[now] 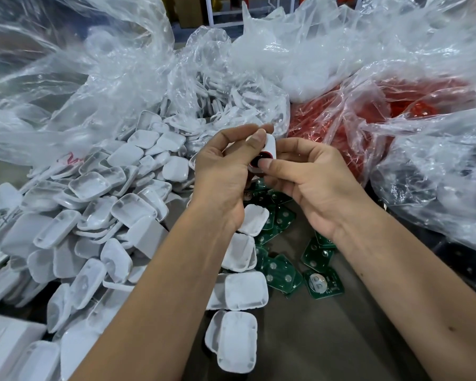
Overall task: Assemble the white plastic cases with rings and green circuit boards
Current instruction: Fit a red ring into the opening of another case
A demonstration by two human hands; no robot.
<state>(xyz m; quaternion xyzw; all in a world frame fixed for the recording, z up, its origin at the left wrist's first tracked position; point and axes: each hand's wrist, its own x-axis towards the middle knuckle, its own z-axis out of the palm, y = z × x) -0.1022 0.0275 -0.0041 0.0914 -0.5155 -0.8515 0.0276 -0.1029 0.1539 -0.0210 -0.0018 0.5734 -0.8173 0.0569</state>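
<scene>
held up at centre frame: a white case (270, 145), pinched by the left hand (223, 171), thumb curled over its upper edge, other fingers wrapped behind. red ring (261, 160) seated at the case's lower end, just under the left thumb. right hand (311, 177) just right of the case, thumb tip pressed on the ring, remaining fingers curled behind; cannot tell how much of the case is borne by this hand. spread below both wrists, lower centre: green boards (318, 270) loose on a brown table (327, 339), some partly under the arms. heaped at left and lower left: pile of white cases (99, 210), spilling from a clear bag (66, 86). upper right: bag of red parts (368, 111), near the right hand but not touching. more clear bags (437, 171) at right edge.
</scene>
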